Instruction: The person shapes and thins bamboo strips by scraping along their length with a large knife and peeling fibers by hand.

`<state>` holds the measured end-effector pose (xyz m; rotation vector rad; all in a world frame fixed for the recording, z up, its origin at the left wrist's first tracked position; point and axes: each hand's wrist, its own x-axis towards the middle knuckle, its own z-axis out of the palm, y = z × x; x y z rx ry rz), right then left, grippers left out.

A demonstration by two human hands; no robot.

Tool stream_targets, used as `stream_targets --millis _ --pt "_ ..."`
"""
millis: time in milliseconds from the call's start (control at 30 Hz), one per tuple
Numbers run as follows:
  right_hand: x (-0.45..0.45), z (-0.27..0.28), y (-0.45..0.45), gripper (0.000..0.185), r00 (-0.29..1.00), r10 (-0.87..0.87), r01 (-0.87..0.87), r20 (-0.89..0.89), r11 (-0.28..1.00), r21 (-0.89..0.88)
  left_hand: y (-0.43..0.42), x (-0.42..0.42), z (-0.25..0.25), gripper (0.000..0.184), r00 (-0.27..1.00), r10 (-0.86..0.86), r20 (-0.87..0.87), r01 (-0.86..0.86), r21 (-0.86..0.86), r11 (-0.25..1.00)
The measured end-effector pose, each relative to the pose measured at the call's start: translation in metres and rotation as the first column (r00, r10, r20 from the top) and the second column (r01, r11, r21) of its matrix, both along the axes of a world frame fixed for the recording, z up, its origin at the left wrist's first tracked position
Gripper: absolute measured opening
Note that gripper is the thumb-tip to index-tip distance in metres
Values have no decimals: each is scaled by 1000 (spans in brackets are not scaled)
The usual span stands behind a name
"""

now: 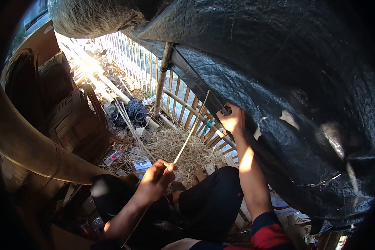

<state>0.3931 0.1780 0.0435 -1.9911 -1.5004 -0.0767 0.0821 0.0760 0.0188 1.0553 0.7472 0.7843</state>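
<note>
My left hand (156,177) is closed around a thin, pale bamboo strip (192,130). The strip slants up and away to the right, and its lower part runs back beneath my left forearm. Higher up, my right hand (232,118) has its fingers curled closed at the edge of a black plastic tarp (304,71). Something dark and narrow shows at those fingers, but I cannot make out what it is. The strip's upper end is close to the right hand, left of it, and appears apart from the fingers.
A thick bamboo pole (50,160) crosses at left, before stacked woven baskets (77,121). A slatted bamboo fence (183,102) with an upright post (163,75) stands ahead. Straw-like shavings (162,143), a black plastic bag (134,112) and a plastic bottle (113,157) lie on the ground.
</note>
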Motion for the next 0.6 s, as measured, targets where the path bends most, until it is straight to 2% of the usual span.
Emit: stream_targets --millis 33,67,100,167,200,233,300,333,367,433,467,500,567,600 --pt "0 -2 1 29 1000 14 -13 -28 999 44 1 -1 2 21 1000 4 1 -4 4 1000" --pt "0 -7 3 25 1000 16 -15 -5 987 163 3 0 4 20 1000 0 7 0 -15 1000" --pt "6 -13 9 25 1000 21 -20 -3 987 160 3 1 4 20 1000 -7 12 8 -40 999" --pt "19 -25 18 32 991 -64 75 -114 992 100 4 3 3 19 1000 7 25 -6 -54 999" --pt "14 -15 15 34 970 -56 78 -237 993 83 5 3 2 18 999 27 38 -25 -59 998" --pt "18 -20 17 30 978 -42 72 -202 987 145 7 3 1 18 999 34 24 -32 -59 998" --pt "13 -19 10 26 952 -11 55 -307 989 136 13 -1 -2 17 997 75 14 -75 29 997" --pt "8 -24 8 17 926 68 20 -371 973 228 17 -4 -3 17 997 73 -11 -73 -13 997" --pt "3 -27 6 17 920 76 18 -384 972 235 16 -6 1 17 997 78 -25 -78 -6 997" --pt "-7 -27 1 9 722 292 -104 -628 942 318 15 -4 9 17 996 64 -60 -64 7 998" --pt "-13 -27 -3 10 679 346 -146 -648 928 342 14 -3 10 17 995 70 -72 -71 -11 997" --pt "-26 -5 -20 16 489 359 -217 -795 933 288 13 -2 10 17 995 64 -81 -64 -4 998" --pt "-45 4 -27 22 355 414 -267 -839 904 333 10 -1 10 17 999 50 -21 -50 17 999" --pt "-55 11 -32 24 366 418 -271 -832 903 334 9 -1 11 17 999 44 -29 -43 19 999"
